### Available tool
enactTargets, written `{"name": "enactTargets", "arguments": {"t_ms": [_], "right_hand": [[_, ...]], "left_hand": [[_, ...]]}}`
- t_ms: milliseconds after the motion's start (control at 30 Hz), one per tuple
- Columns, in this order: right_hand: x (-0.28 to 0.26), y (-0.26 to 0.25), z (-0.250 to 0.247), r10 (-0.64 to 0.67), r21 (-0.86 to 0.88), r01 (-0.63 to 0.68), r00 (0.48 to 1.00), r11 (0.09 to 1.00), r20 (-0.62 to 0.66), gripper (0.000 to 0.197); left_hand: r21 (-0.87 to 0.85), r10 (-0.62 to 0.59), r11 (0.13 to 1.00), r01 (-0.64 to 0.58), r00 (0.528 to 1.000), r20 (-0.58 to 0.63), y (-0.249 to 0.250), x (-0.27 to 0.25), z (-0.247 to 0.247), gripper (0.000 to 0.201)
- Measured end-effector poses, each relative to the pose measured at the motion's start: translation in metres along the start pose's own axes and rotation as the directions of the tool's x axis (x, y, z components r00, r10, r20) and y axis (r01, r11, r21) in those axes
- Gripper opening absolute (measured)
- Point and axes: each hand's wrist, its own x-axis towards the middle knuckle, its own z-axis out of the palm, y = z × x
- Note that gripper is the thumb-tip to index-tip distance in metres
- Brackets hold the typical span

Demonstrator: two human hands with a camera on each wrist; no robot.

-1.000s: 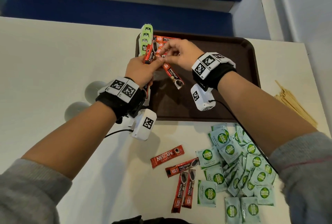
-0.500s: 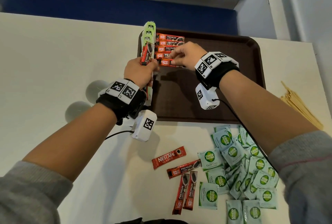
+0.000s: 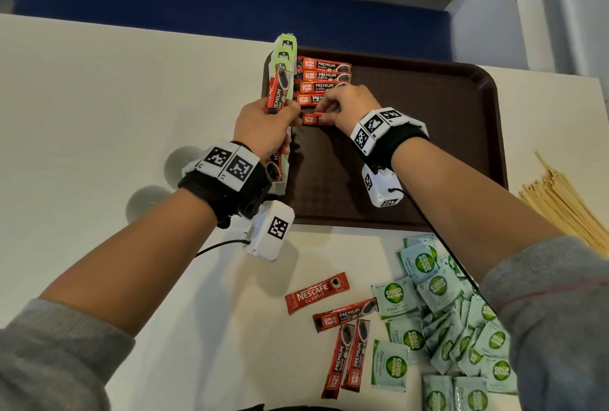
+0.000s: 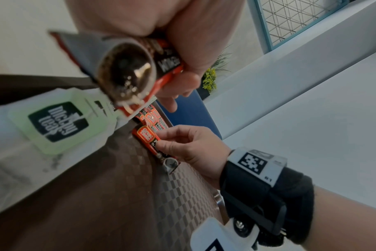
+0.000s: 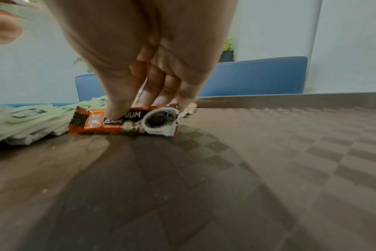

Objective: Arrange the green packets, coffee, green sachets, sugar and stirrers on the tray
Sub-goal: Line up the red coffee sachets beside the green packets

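Right hand (image 3: 350,106) pinching coffee stick (image 3: 311,119) beside tray (image 3: 461,133) left edge

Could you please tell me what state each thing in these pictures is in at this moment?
Brown plastic tray: flat on the table, mostly bare.
Row of red coffee sticks: lying side by side on the tray.
Red coffee stick: pinched by the right hand, touching the tray.
Left hand: gripping spare red sticks.
Green-white sugar sachets: piled on the table.
Wooden stirrers: bundled on the table.
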Motion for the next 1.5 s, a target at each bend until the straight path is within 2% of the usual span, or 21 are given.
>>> {"name": "enactTargets", "arguments": {"t_ms": [167,367,567,1033,1100,1167,1233,1300,1367,1500], "right_hand": [[0.000,0.002,-0.001,-0.063,-0.084,0.054,0.992,0.995,-0.107,0.016],[0.000,0.003,0.000,-0.058,-0.165,0.051,0.998,0.985,-0.039,0.023],[0.004,-0.002,0.002,-0.080,-0.157,0.072,0.996,0.985,-0.044,0.023],[0.008,-0.001,0.002,-0.105,-0.172,0.092,0.992,0.981,-0.068,0.026],[0.005,-0.002,0.000,-0.132,-0.140,0.115,0.984,0.983,-0.120,0.024],[0.002,-0.007,-0.004,-0.141,-0.022,0.140,0.972,0.990,-0.190,0.022],[-0.003,-0.015,-0.009,-0.133,0.107,0.159,0.967,0.981,-0.219,0.029],[-0.008,-0.023,-0.015,-0.124,0.220,0.167,0.972,0.961,-0.199,0.035],[-0.012,-0.031,-0.019,-0.145,0.306,0.185,0.978,0.934,-0.147,0.032],[-0.015,-0.038,-0.021,-0.208,0.318,0.219,0.976,0.922,-0.069,0.023]], "left_hand": [[-0.010,0.003,1.000,-0.003,1.000,0.006,-0.001,-0.001,0.001,0.015],[-0.009,0.003,1.000,-0.003,1.000,0.005,-0.003,0.000,0.001,0.013],[-0.049,-0.016,0.999,0.015,1.000,-0.008,-0.005,0.002,0.000,0.011],[-0.024,0.002,1.000,-0.002,1.000,0.000,-0.008,0.004,0.000,0.013],[-0.012,0.008,1.000,-0.008,1.000,0.003,-0.009,0.005,-0.001,0.010],[0.010,0.010,1.000,-0.010,1.000,0.009,-0.011,0.006,0.000,0.011],[0.039,0.007,0.999,-0.008,1.000,0.022,-0.013,0.005,0.001,0.016],[0.068,0.007,0.998,-0.010,0.999,0.048,-0.013,0.004,0.003,0.018],[0.079,0.008,0.997,-0.015,0.997,0.083,-0.012,0.002,0.005,0.016],[0.093,0.015,0.995,-0.026,0.994,0.113,-0.011,-0.004,0.006,0.012]]}}
